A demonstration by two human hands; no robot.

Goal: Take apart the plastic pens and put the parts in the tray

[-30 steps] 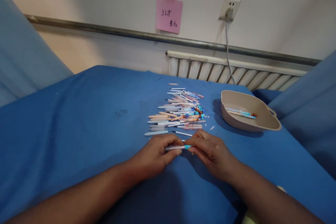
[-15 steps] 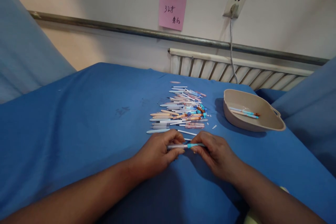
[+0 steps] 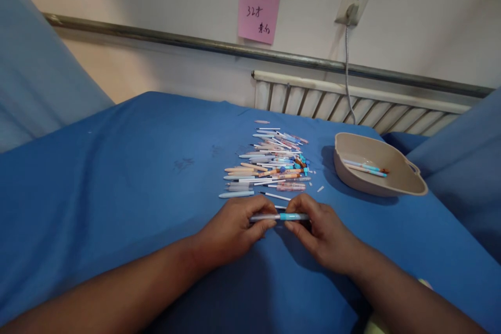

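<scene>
Between both hands a pen lies level, grey at its left part and light blue at its right. My left hand pinches the grey part between thumb and fingers. On the blue part, my right hand is closed with thumb and forefinger. Just beyond the hands is a pile of pen parts: barrels, white refills and small coloured pieces. A light blue barrel and a dark-tipped white refill lie at its near side.
A beige basin with a few pens in it stands on the right. Blue cloth covers the table. Behind are a radiator, a metal rail, a pink note and a plugged socket.
My right hand's fingers have shifted along the pen, so more of its blue part shows. The left hand keeps its pinch; the pile looks unchanged.
</scene>
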